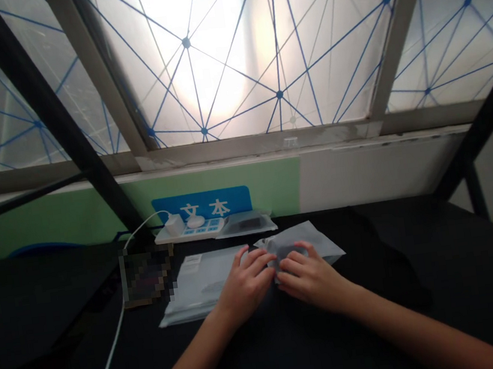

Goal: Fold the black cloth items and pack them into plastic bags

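Note:
A small frosted plastic bag [322,244] with something darker inside lies in front of me, its near edge under my fingers. My left hand [248,281] comes in from the left, fingers bent and thumb tip at the bag's near-left edge. From the right, my right hand [310,276] curls its fingers over the same edge, gripping it. The two hands almost touch at the fingertips, which cover that part of the bag. Partly beneath my left hand lies a larger flat stack of frosted plastic bags [196,288] with a white label.
A white power strip [189,233] with a plugged-in charger [174,225] stands at the back, beside another frosted bag [247,224]. A white cable [113,347] runs down the left. Dark cloth [387,256] lies right. Black metal bars [106,191] slant at both sides.

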